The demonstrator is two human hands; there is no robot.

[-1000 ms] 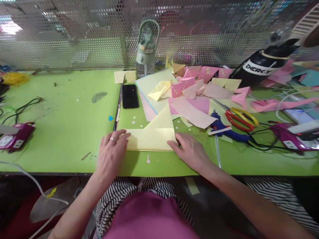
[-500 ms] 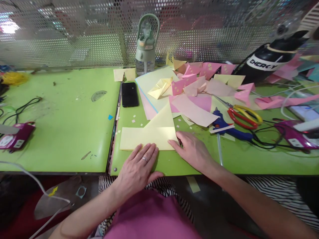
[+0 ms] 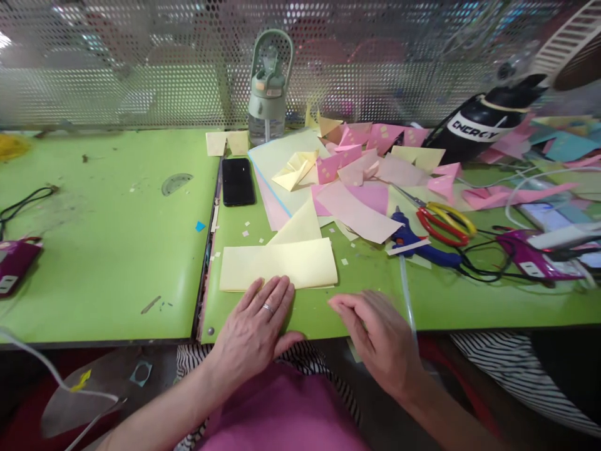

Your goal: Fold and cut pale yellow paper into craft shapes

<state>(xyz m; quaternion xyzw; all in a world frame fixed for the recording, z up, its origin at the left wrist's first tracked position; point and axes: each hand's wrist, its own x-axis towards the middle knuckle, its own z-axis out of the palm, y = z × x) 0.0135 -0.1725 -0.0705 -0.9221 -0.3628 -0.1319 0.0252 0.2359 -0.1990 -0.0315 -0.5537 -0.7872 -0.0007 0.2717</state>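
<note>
A folded pale yellow paper [image 3: 277, 264] lies on the green table, with a slanted flap of it sticking out at the back. My left hand [image 3: 258, 319] rests flat on its front edge, fingers stretched out and a ring on one finger. My right hand [image 3: 378, 335] is off the paper, to its right near the table's front edge. Its fingers are curled together, and anything between them is too small to make out.
Behind lie a black phone [image 3: 238, 181], a bottle [image 3: 267, 100] and pink and yellow paper pieces [image 3: 359, 207]. To the right are scissors [image 3: 444, 222], a blue glue gun [image 3: 422, 247], a purple power strip [image 3: 539, 257] and a black bottle [image 3: 483, 125]. A protractor [image 3: 177, 183] lies left.
My right hand has left the paper's right corner and moved right and toward me, its fingers now curled. The left hand stays on the paper. The whole view has shifted slightly.
</note>
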